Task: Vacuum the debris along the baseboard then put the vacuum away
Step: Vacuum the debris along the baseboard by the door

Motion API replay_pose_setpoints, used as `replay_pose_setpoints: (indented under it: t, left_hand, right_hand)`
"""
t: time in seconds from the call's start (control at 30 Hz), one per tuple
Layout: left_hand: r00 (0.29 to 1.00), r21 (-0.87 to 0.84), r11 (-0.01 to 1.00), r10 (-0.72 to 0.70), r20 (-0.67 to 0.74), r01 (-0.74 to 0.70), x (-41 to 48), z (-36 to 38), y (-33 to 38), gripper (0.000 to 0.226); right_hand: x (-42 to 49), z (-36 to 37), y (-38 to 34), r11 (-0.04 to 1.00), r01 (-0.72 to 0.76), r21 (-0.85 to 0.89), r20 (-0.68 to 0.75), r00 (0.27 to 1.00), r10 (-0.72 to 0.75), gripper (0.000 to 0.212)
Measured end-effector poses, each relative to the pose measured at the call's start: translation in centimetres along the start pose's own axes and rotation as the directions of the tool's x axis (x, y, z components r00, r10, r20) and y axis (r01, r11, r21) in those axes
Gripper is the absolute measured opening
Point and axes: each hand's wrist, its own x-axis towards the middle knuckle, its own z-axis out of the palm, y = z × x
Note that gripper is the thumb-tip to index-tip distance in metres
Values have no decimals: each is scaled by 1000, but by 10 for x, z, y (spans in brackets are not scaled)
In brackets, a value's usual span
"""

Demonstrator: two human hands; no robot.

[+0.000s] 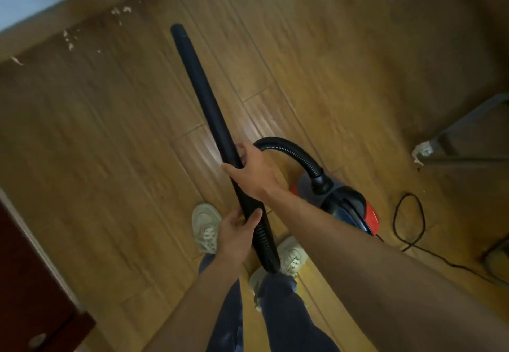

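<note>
Wood-plank floor (316, 48), brown, boards running diagonally. Far left: white debris (68, 40) scattered in patches beside the baseboard (55, 18). Near right: red-and-black vacuum canister (349, 205) sits on the planks. Its black power cord (407, 222) lies looped just right of it. Two pale sneakers (205, 227) stand near centre. Right: metal furniture foot (424, 150), white-capped.
</note>
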Motion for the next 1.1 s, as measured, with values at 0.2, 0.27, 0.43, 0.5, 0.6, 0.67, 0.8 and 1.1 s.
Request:
replay_pose_setpoints:
  t: [0.2,0.27,0.43,0.5,0.6,0.67,0.8,1.1]
  left_hand:
    - [999,-73,997,29,-20,-30,17,-36,33,6]
    - [999,-117,992,40,-32,-44,24,-48,43,7]
    - [995,-270,961,41,-92,-64,35,-73,66,12]
    - [992,-315,946,45,-116,-80,40,-84,76,12]
    - [984,-369,923,51,-171,-112,47,-97,94,15]
    - [982,-411,905,40,-183,-114,54,-105,105,15]
    - [974,-472,871,31,-223,-135,64,-120,127,17]
    - [937,-488,852,7,-348,-188,84,-140,166,22]
  right_hand:
    - [34,19,-50,995,-15,-94,33,999,19,36]
    - [46,31,-65,990,-2,-138,45,999,9,35]
    - [71,59,-105,971,45,-235,108,994,-20,38]
    - [79,71,-123,963,56,-263,149,989,-17,44]
    - [91,87,-148,949,90,-302,194,981,-31,54]
    - [99,98,-162,937,130,-324,231,971,-55,51]
    - [115,111,-186,907,177,-382,277,958,-70,42]
    - [164,125,-220,812,247,-528,389,921,-28,38]
